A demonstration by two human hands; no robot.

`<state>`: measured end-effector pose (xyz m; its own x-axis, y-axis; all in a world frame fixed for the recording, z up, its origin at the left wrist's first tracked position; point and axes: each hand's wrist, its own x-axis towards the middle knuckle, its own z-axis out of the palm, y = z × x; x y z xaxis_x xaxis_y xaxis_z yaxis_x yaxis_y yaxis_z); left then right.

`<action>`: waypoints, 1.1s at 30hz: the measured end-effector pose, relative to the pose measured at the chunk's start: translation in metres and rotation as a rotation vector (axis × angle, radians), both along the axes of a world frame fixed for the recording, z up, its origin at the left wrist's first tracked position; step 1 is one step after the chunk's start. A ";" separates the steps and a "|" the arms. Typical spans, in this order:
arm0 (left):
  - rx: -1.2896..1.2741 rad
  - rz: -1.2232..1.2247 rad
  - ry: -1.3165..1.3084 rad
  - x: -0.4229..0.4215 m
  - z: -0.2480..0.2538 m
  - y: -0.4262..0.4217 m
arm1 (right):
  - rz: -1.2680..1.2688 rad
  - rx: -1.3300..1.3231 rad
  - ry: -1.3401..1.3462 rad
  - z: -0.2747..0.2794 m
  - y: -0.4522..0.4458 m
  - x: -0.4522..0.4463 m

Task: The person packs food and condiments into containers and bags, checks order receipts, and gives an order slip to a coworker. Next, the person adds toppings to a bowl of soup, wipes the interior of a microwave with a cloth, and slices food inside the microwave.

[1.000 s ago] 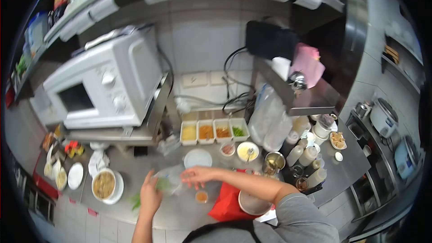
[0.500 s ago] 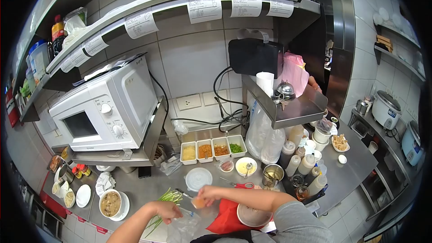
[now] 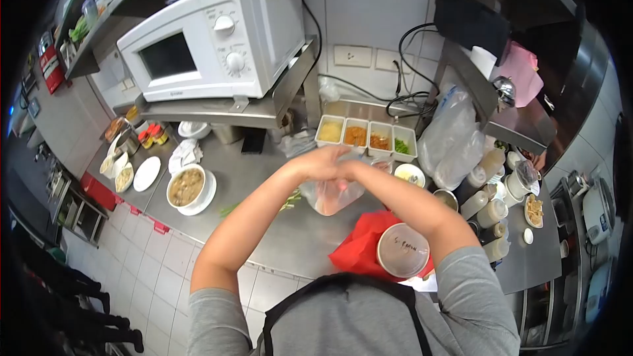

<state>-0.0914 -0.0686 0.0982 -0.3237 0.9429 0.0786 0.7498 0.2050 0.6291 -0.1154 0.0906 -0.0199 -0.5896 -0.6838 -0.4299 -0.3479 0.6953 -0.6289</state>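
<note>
My left hand [image 3: 322,163] and my right hand [image 3: 347,170] meet at the top of a clear plastic bag [image 3: 331,196], with fingers closed around its upper part. Something orange-pink shows faintly through the bag. Green stalks [image 3: 290,203] lie on the counter behind and left of it, partly hidden by my left forearm. A red bag [image 3: 359,240] is to the right, beside a lidded round container [image 3: 403,250] with writing on its lid.
A bowl of soup [image 3: 186,186] stands on a plate at the left, below a white microwave [image 3: 217,36]. Four trays of toppings [image 3: 356,136] line the back. Squeeze bottles [image 3: 492,213] crowd the right, and a metal shelf [image 3: 517,128] juts out above them.
My hands have come together at the plastic bag. The small orange cup is no longer separately in my right hand. The camera view has shifted, and the lidded container shows more fully.
</note>
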 end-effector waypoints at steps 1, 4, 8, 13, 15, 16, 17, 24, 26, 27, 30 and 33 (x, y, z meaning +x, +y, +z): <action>-0.003 0.019 -0.177 0.005 0.007 -0.003 | -0.043 0.076 -0.052 0.005 -0.006 0.001; 0.047 0.066 -0.491 0.020 0.021 -0.015 | -0.132 0.171 -0.046 0.004 -0.024 0.009; -0.091 0.055 -0.368 0.023 0.015 -0.034 | -0.249 0.193 0.100 -0.016 -0.052 0.033; -0.242 0.038 -0.360 0.027 -0.002 -0.036 | -0.400 0.163 0.232 -0.042 -0.074 0.063; -0.228 0.007 -0.333 0.036 -0.002 -0.038 | -0.443 0.145 0.252 -0.046 -0.078 0.071; -0.195 -0.042 -0.311 0.034 -0.011 -0.039 | -0.459 0.133 0.257 -0.046 -0.078 0.074; -0.160 -0.090 -0.294 0.032 -0.013 -0.039 | -0.471 0.125 0.260 -0.044 -0.079 0.078; -0.096 -0.010 -0.238 0.020 -0.023 -0.065 | -0.239 0.175 0.141 0.057 -0.074 0.099; -0.095 0.024 -0.275 0.018 -0.023 -0.076 | -0.236 -0.036 0.140 0.104 -0.062 0.126; -0.096 0.037 -0.297 0.018 -0.025 -0.082 | -0.330 -0.284 0.169 0.115 -0.050 0.144; 0.033 0.078 -0.335 0.023 -0.027 -0.094 | -0.888 -0.524 0.255 0.114 -0.021 0.183; 0.294 0.284 -0.393 0.037 -0.027 -0.106 | -1.366 -0.223 0.592 0.084 0.013 0.226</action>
